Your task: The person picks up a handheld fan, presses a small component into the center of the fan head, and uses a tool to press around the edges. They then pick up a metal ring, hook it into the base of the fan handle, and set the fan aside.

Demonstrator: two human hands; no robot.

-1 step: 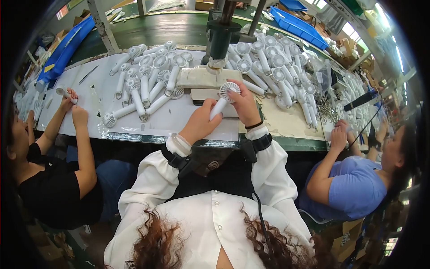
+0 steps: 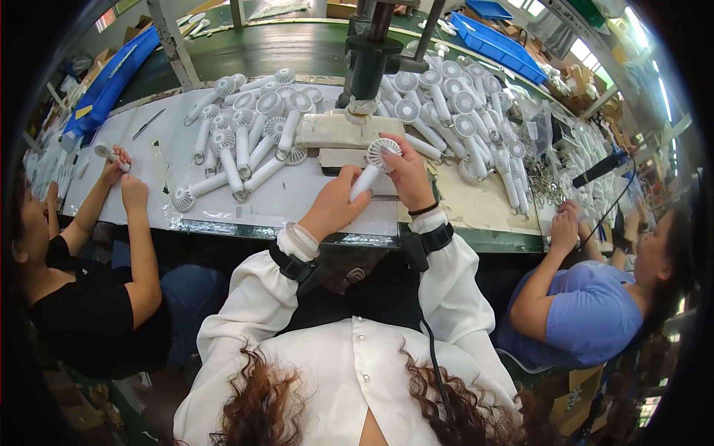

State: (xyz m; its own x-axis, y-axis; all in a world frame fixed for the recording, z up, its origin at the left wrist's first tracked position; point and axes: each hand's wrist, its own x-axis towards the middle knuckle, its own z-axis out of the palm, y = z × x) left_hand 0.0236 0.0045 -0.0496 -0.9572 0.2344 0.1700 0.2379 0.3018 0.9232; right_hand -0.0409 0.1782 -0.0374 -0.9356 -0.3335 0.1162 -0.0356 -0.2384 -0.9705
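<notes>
Holding the fan (image 2: 378, 156) seemed the step, left hand (image 2: 338, 205) and right hand (image 2: 408, 174) clamping fingers (image 2: 406, 153) on it; repositioning likely required coordination.

The long bench (image 2: 491, 239) has a green front edge. A white cover (image 2: 290, 195) is on its left part, and a cream cover (image 2: 476, 202) is on its right part. A heap of small white fans (image 2: 242, 146) lies on the left (some lie across others). A bigger heap of fans (image 2: 463, 102) lies on the right. A flat pale block (image 2: 349, 131) sits between them. A thin dark stick (image 2: 149, 124) lies at the far left. Shiny bits (image 2: 547, 190) lie beside the right heap, maybe little rings, but they are blurry.
</notes>
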